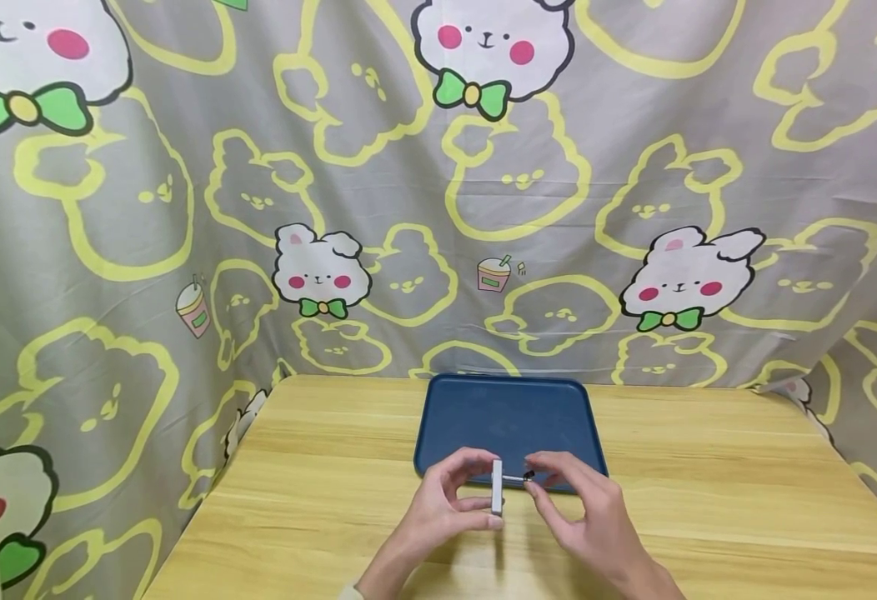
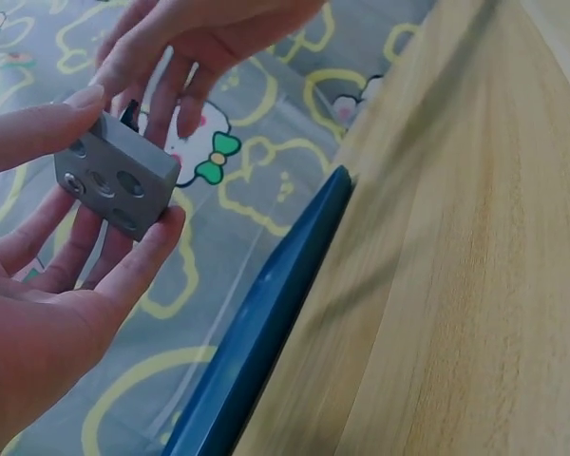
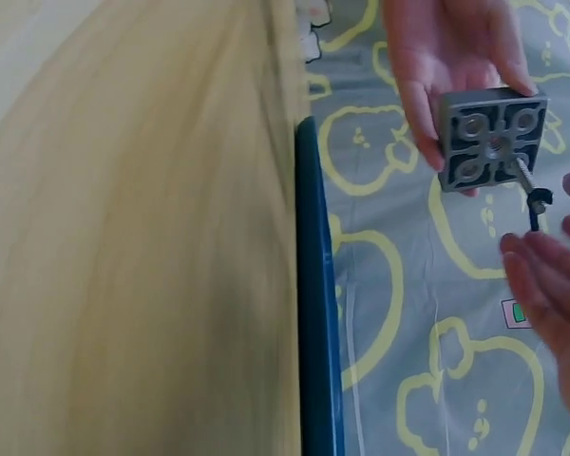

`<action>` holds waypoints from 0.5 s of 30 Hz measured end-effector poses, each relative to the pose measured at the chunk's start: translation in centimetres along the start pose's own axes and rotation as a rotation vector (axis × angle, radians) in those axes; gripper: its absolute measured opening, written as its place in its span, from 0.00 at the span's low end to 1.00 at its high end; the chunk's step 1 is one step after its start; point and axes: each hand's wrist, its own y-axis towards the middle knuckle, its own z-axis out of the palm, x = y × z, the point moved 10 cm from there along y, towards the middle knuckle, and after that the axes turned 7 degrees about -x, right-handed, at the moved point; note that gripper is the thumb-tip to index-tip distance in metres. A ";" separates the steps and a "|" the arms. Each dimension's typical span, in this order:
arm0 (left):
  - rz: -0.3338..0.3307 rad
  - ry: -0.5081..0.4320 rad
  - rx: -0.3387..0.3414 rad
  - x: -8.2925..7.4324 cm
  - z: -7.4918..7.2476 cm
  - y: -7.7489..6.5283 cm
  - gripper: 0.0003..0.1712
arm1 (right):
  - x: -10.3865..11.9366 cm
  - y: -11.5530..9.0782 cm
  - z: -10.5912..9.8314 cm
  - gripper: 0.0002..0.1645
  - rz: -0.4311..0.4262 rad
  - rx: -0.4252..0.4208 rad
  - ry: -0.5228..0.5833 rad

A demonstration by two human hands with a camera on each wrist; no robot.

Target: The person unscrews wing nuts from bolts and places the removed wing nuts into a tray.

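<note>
My left hand (image 1: pixel 446 498) grips a square grey metal block (image 1: pixel 497 487) by its edges, thumb on one side and fingers on the other. The left wrist view shows a smooth face with several round holes on the block (image 2: pixel 114 176); its ribbed face with recessed holes shows in the right wrist view. From that ribbed side sticks out a screw with a black winged head (image 3: pixel 537 198), its shaft seemingly set in a corner hole. My right hand (image 1: pixel 592 512) has thumb and fingertips curled round the black head; how firmly they touch it is unclear.
A dark blue tray (image 1: pixel 509 421) lies on the wooden table (image 1: pixel 318 467) just beyond the hands, near the back edge. Behind the table and at its sides hangs a grey curtain (image 1: pixel 401 192) with cartoon prints.
</note>
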 end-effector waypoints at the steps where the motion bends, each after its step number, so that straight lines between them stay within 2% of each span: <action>1: 0.005 0.005 0.002 0.0 0.0 0.0 0.36 | -0.7 0.0 0.0 0.21 0.089 0.010 0.019; 3: 0.015 0.019 0.006 -0.1 0.1 0.0 0.36 | -2.2 -0.3 0.2 0.19 0.281 0.034 0.074; 6: 0.032 0.025 0.014 -0.3 0.2 0.0 0.37 | -4.5 -1.3 0.6 0.11 0.594 0.075 0.200; 9: 0.045 0.023 0.021 -0.5 0.4 -0.1 0.37 | -6.1 -2.6 1.3 0.15 0.865 0.120 0.342; 12: 0.053 0.024 0.031 -0.5 0.6 -0.1 0.37 | -6.8 -3.7 2.1 0.21 1.039 0.188 0.474; 15: 0.057 0.029 0.043 -0.5 0.8 -0.1 0.37 | -6.9 -4.5 2.9 0.22 1.130 0.258 0.603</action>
